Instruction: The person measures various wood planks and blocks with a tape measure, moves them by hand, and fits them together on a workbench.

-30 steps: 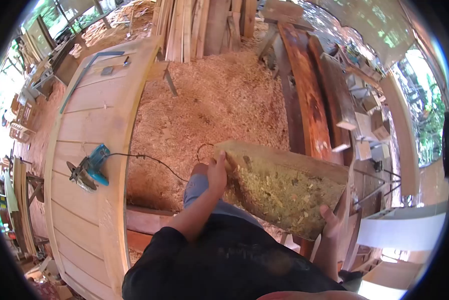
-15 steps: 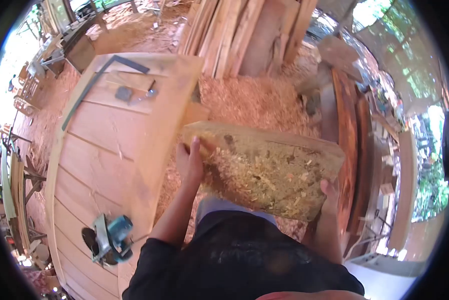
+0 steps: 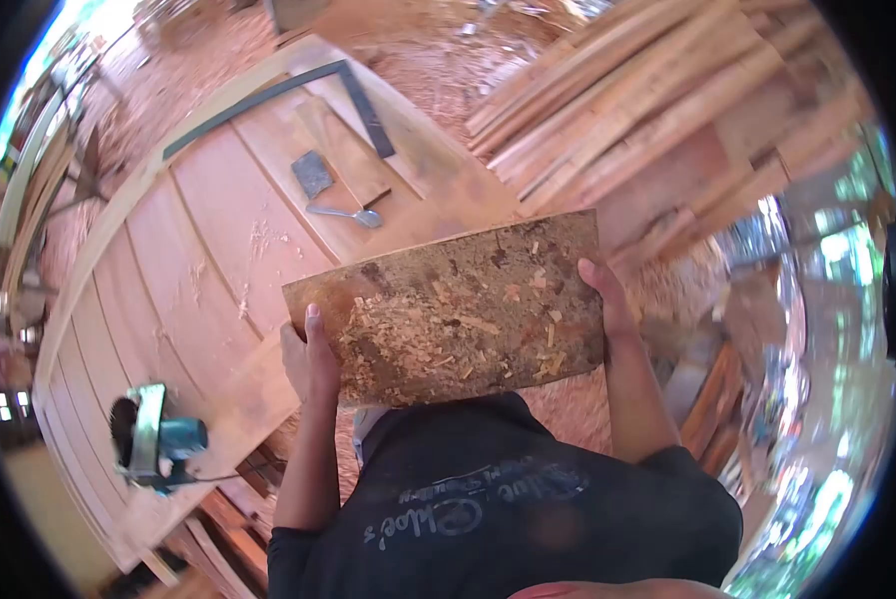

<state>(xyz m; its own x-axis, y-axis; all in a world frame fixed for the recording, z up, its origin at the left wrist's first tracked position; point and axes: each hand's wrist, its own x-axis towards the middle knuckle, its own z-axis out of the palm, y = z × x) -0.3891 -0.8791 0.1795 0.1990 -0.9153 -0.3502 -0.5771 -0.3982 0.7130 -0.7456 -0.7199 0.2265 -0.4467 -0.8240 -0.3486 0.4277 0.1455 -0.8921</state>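
Note:
A wide rough board (image 3: 458, 309), scattered with wood shavings, is held level in front of my body. My left hand (image 3: 313, 354) grips its left end, with the thumb on top. At the right end my right hand (image 3: 610, 298) holds on, its thumb also over the top edge. The fingers beneath the board are hidden. Beyond the board's far edge lies a slatted wooden panel (image 3: 208, 240).
On the panel are a dark metal square (image 3: 258, 103), a small wood piece (image 3: 344, 150), a grey block (image 3: 312, 175), a spoon-like metal tool (image 3: 346, 214) and a teal circular saw (image 3: 173, 437). Stacked planks (image 3: 627, 100) lie at the upper right; shavings cover the floor.
The view has turned to the right. The held board has swung so its right end sits higher, and it now lies nearer the panel. Both hands still grip it.

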